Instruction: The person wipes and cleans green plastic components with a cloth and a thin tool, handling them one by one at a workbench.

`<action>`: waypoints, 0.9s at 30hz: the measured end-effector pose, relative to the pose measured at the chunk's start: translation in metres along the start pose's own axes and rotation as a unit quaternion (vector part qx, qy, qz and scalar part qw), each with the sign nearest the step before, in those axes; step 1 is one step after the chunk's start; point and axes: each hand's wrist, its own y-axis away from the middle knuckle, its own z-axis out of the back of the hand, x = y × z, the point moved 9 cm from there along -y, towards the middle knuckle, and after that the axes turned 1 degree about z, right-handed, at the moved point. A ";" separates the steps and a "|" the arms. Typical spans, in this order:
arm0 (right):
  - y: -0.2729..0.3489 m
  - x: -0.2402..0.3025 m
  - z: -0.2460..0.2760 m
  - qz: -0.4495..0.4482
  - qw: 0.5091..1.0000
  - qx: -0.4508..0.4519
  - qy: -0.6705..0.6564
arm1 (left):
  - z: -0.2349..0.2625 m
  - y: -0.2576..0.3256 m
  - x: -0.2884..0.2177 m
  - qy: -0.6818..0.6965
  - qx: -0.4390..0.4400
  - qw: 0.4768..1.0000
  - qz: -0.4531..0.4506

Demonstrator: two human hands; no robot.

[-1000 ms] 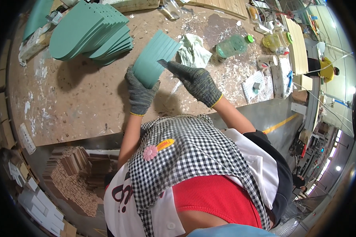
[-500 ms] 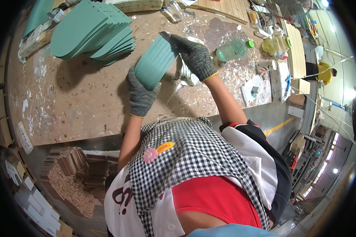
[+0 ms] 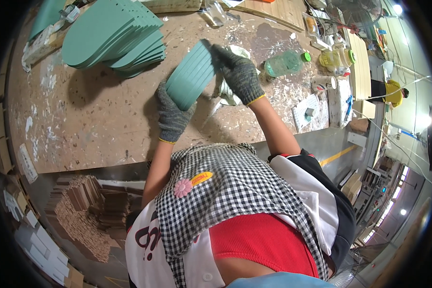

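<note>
A small stack of green curved boards (image 3: 189, 77) is held tilted above the worktable, its layered edges facing me. My left hand (image 3: 173, 115), in a grey knitted glove with a yellow cuff, is closed around the stack's near left end. At its far right end is my right hand (image 3: 241, 74), gloved the same way, with bent fingers against the edge. Anything small under those fingers is hidden. Farther left, a taller pile of green boards with rounded ends (image 3: 101, 33) rests on the table. A crumpled white cloth (image 3: 229, 93) lies beneath my right hand.
On the worktable (image 3: 81, 139), stained with paint, a clear bottle with a green cap (image 3: 283, 64) lies to the right. Beyond it are a yellowish bottle (image 3: 329, 58) and a paper cup (image 3: 323, 83). Stacked brown boards (image 3: 84, 216) stand below the table's left front. A person in yellow (image 3: 393, 92) is far right.
My right hand has drawn back slightly to the right along the stack's far end. The left hand keeps its hold, and the stack has shifted very little.
</note>
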 end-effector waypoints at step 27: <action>0.008 0.034 -0.022 0.068 0.972 0.152 0.168 | 0.002 0.001 0.002 -0.009 -0.010 1.000 -0.007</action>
